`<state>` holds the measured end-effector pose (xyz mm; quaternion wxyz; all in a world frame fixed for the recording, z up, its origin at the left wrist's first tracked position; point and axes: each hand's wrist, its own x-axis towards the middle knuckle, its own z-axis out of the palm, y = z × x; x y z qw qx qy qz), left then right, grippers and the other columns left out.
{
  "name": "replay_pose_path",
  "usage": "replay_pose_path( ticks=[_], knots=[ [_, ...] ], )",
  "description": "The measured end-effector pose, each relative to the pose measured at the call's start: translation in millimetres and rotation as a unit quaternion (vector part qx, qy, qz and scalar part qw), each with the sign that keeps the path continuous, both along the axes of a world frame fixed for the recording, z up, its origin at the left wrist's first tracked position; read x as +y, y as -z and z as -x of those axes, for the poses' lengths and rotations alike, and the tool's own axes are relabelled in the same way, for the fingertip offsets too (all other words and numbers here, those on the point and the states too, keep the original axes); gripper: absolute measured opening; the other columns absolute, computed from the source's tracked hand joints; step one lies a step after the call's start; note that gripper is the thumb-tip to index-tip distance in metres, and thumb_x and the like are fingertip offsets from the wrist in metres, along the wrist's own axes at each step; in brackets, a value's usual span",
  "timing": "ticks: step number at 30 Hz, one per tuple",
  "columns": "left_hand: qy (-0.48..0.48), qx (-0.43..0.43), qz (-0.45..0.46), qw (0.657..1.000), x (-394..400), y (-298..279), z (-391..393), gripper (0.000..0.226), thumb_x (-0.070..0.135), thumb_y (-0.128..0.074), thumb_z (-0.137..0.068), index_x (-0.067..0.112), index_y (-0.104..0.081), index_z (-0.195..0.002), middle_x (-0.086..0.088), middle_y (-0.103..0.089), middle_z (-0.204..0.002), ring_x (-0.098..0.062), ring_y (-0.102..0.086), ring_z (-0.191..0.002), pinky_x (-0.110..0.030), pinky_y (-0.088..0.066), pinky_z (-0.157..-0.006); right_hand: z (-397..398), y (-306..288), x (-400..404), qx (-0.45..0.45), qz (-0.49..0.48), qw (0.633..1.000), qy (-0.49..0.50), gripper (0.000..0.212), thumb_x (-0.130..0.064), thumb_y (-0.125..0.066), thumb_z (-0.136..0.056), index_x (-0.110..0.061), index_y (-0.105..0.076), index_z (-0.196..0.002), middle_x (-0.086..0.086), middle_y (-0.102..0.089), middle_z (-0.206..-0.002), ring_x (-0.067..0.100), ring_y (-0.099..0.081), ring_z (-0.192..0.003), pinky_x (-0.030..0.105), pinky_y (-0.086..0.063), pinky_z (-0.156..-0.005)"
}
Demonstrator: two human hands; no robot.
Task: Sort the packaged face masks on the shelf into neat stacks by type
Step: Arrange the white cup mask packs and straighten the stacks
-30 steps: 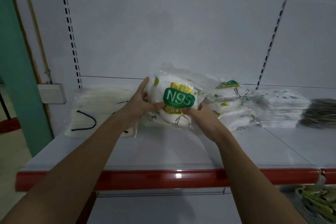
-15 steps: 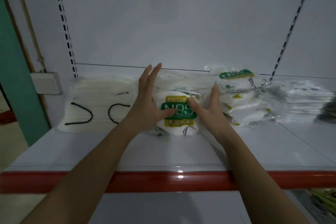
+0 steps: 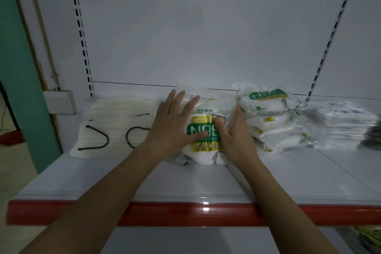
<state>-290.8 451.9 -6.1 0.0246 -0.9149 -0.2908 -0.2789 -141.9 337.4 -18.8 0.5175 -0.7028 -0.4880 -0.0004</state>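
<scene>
Pressing flat on the N95 pack [image 3: 203, 136] with both hands: my left hand [image 3: 173, 128] lies on its left half, fingers straight and spread, thumb across the green label; my right hand [image 3: 237, 132] sits on its right edge, fingers straight and together, thumb on the label. Pack is clear plastic, white mask inside, yellow band over a green N95 badge, row of small round icons below; it tops a low pile mid-shelf. Left of the pack, touching that pile, a wide stack of cream masks [image 3: 115, 123] with black ear loops. Right of the pack, just beside my right hand, a taller N95 stack [image 3: 272, 117], slumped, then a flat white stack [image 3: 342, 126]. Front of the pack, bare shelf [image 3: 206, 183] runs to the red edge strip [image 3: 185, 212]. Behind the pack, white back panel [image 3: 206, 37].
</scene>
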Motion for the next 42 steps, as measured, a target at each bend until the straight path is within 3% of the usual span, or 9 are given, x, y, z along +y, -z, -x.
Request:
replay_pose_path(
  ticks=[4,10,13,15,19,23,26,38,42],
  knots=[
    [0.030,0.023,-0.100,0.994,1.9,-1.6,8.2,0.097,0.094,-0.009,-0.070,0.044,0.012,-0.151,0.000,0.004,-0.165,-0.023,0.016,-0.151,-0.053,0.004,-0.121,10.9,-8.4,-13.2,-0.113,-0.070,0.990,0.046,0.079,-0.045,-0.056,-0.096,-0.017,-0.013,-0.157,0.006,-0.019,-0.162,0.018,-0.018,-0.149,0.032,-0.021,-0.118],
    [0.045,-0.055,-0.102,0.992,4.2,-18.1,30.9,0.094,0.086,-0.029,-0.077,0.039,-0.008,-0.155,-0.002,-0.010,-0.164,-0.023,0.003,-0.153,-0.051,-0.002,-0.121,38.6,-35.4,-24.6,-0.218,-0.260,0.939,0.048,0.062,-0.024,-0.069,-0.091,-0.008,-0.039,-0.142,0.010,-0.048,-0.141,0.021,-0.044,-0.132,0.026,-0.036,-0.111],
    [0.062,-0.057,-0.078,0.993,20.5,-31.6,69.3,0.082,0.071,-0.055,-0.082,0.030,-0.037,-0.150,-0.004,-0.035,-0.156,-0.027,-0.022,-0.147,-0.051,-0.024,-0.119,68.9,-62.1,-16.1,-0.161,-0.177,0.969,-0.061,0.043,-0.024,-0.067,-0.092,-0.029,-0.044,-0.128,-0.009,-0.057,-0.114,0.002,-0.057,-0.099,0.015,-0.047,-0.085],
    [0.059,-0.001,-0.071,0.996,35.5,-27.5,105.3,0.084,0.060,-0.071,-0.078,0.030,-0.039,-0.149,-0.003,-0.037,-0.153,-0.027,-0.027,-0.143,-0.048,-0.029,-0.117,88.5,-66.0,2.0,-0.187,-0.042,0.973,-0.129,0.033,-0.023,-0.067,-0.091,-0.030,-0.050,-0.119,-0.011,-0.057,-0.104,0.004,-0.056,-0.084,0.023,-0.049,-0.075],
    [-0.046,0.147,-0.061,0.986,64.2,-0.5,181.7,0.114,0.070,-0.074,-0.066,0.042,-0.009,-0.155,0.002,-0.009,-0.163,-0.024,-0.001,-0.150,-0.045,-0.009,-0.122,128.1,-34.6,41.7,-0.355,0.144,0.905,-0.185,0.058,-0.024,-0.073,-0.084,-0.021,-0.046,-0.135,0.003,-0.048,-0.129,0.024,-0.050,-0.113,0.038,-0.044,-0.094],
    [-0.085,0.158,-0.077,0.981,86.7,6.2,210.1,0.113,0.063,-0.075,-0.072,0.044,-0.002,-0.155,0.001,0.001,-0.164,-0.023,0.010,-0.151,-0.053,-0.002,-0.120,148.7,-6.3,79.5,-0.519,0.173,0.833,-0.085,0.089,-0.023,-0.080,-0.075,-0.022,-0.033,-0.150,0.009,-0.031,-0.153,0.034,-0.027,-0.140,0.056,-0.020,-0.116],
    [-0.127,0.218,-0.128,0.959,92.9,3.9,194.3,0.098,0.046,-0.068,-0.087,0.039,0.001,-0.156,-0.001,0.003,-0.166,-0.031,0.010,-0.152,-0.058,-0.002,-0.120,150.2,-6.7,106.1,-0.555,0.166,0.815,-0.022,0.089,-0.012,-0.079,-0.069,-0.025,-0.038,-0.147,0.008,-0.041,-0.143,0.033,-0.041,-0.129,0.055,-0.029,-0.112],
    [-0.098,0.150,-0.136,0.974,106.7,23.7,200.5,0.102,0.023,-0.066,-0.087,0.039,0.011,-0.153,-0.003,-0.006,-0.166,-0.027,-0.004,-0.153,-0.062,-0.013,-0.117,159.0,12.7,114.0,-0.516,0.131,0.843,0.072,0.117,-0.021,-0.094,-0.043,-0.024,-0.034,-0.143,0.012,-0.053,-0.136,0.036,-0.054,-0.123,0.063,-0.039,-0.103],
    [-0.093,0.190,-0.102,0.972,100.3,16.8,199.0,0.102,0.035,-0.060,-0.091,0.036,0.021,-0.153,0.002,0.014,-0.165,-0.021,0.013,-0.153,-0.059,-0.004,-0.120,161.1,3.3,112.0,-0.469,0.152,0.869,0.047,0.108,-0.025,-0.085,-0.068,-0.029,-0.019,-0.153,0.008,-0.032,-0.153,0.032,-0.029,-0.143,0.060,-0.016,-0.116]
  ],
)
